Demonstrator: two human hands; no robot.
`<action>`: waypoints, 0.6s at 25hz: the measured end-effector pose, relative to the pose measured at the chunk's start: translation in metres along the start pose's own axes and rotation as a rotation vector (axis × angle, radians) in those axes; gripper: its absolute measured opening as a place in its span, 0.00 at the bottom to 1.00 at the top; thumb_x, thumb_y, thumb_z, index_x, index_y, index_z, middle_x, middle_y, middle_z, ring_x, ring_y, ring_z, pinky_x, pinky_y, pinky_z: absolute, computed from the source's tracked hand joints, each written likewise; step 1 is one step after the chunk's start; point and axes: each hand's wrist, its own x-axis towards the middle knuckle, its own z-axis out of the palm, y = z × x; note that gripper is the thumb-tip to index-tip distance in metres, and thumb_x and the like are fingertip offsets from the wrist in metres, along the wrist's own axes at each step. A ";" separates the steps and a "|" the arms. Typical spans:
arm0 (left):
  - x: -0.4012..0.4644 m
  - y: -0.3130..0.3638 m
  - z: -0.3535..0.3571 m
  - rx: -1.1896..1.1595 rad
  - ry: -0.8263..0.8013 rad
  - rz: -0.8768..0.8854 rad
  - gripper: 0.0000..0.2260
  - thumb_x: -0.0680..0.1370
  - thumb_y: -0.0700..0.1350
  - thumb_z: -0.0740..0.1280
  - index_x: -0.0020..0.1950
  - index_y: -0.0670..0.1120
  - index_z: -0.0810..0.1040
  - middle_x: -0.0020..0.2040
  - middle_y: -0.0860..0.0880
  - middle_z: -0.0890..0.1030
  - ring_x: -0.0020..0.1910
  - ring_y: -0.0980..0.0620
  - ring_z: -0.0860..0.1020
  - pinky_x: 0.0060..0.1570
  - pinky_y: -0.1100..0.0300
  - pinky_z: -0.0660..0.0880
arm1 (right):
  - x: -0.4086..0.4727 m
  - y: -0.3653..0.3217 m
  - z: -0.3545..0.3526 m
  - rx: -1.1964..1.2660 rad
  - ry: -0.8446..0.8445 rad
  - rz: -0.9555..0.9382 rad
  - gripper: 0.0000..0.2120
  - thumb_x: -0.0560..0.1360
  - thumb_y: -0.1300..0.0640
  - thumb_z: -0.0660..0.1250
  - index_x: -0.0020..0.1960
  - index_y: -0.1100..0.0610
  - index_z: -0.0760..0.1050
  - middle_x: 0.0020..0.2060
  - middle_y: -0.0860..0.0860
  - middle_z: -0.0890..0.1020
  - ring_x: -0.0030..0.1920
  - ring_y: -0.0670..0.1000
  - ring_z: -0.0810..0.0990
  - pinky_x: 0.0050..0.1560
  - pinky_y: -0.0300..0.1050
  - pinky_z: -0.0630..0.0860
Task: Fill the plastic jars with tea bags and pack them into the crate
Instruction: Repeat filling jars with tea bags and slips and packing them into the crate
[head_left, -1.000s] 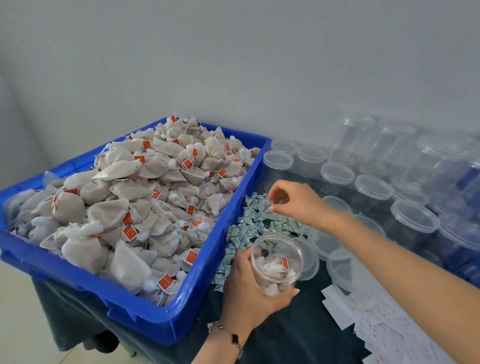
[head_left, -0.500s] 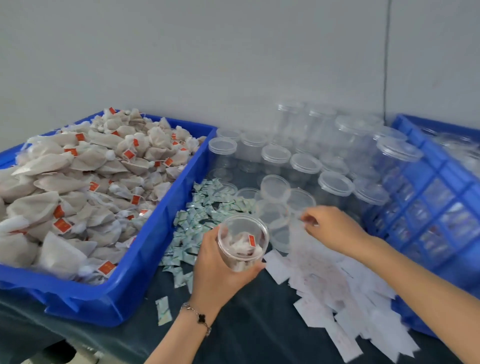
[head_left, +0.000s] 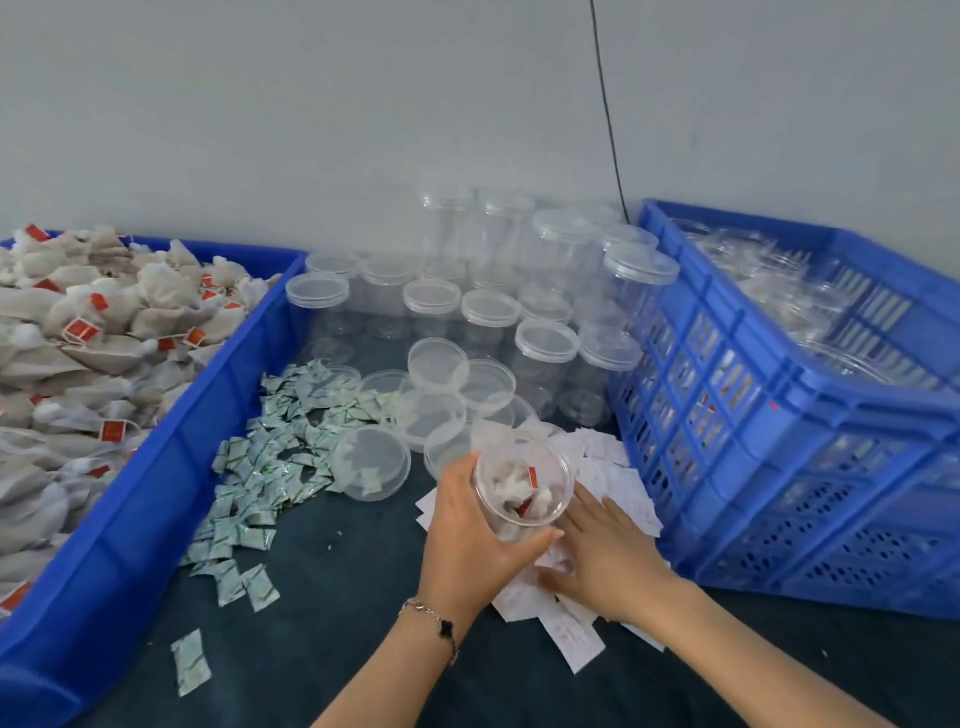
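Change: since half a second ago the right hand (head_left: 605, 558) has been brought from the jar lids down onto the paper slips (head_left: 576, 636); the held jar (head_left: 522, 483) has been carried rightward, next to the crate (head_left: 779, 415).
Left fingers: curled round the open jar, thumb at its near side, its mouth tilted toward the camera; the left hand (head_left: 470, 540) grips it above the bench (head_left: 322, 587).
Right fingers: spread fairly flat and pressed on the slips, nothing pinched as far as can be seen.
Jar contents: a few tea bags with red tags are seen inside.
Wrist: a bracelet (head_left: 434, 621) is worn on the left arm.
Slips: white, scattered just beside the crate's near wall.
Lids: loose clear lids (head_left: 371, 462) are lain beyond the hands.
Sachets: small green-white packets (head_left: 260, 467) are strewn alongside the tub.
Empty jars: capped clear jars (head_left: 483, 306) are stood against the wall.
Tea bags: heaped (head_left: 78, 332) in the blue tub (head_left: 171, 467) at left.
Crate: blue, slotted, at right, clear jars inside.
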 end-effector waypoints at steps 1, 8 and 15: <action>-0.003 -0.001 0.001 0.008 0.019 0.003 0.38 0.56 0.63 0.76 0.61 0.65 0.60 0.59 0.71 0.64 0.60 0.70 0.67 0.56 0.77 0.66 | -0.004 -0.002 0.001 -0.016 -0.018 -0.007 0.41 0.74 0.31 0.52 0.78 0.51 0.42 0.77 0.48 0.43 0.76 0.49 0.38 0.74 0.50 0.41; -0.006 -0.005 0.000 0.070 0.031 0.002 0.42 0.57 0.64 0.75 0.65 0.51 0.65 0.57 0.65 0.63 0.58 0.72 0.65 0.54 0.81 0.63 | -0.010 -0.006 -0.015 0.005 0.124 -0.119 0.18 0.81 0.52 0.53 0.70 0.54 0.67 0.67 0.51 0.70 0.67 0.49 0.67 0.64 0.43 0.66; -0.005 -0.003 -0.001 0.098 0.047 0.021 0.40 0.56 0.63 0.76 0.62 0.58 0.61 0.56 0.66 0.64 0.58 0.74 0.65 0.51 0.81 0.64 | -0.004 -0.010 -0.043 0.344 0.394 0.083 0.08 0.78 0.57 0.62 0.50 0.54 0.80 0.41 0.47 0.83 0.44 0.50 0.80 0.38 0.39 0.66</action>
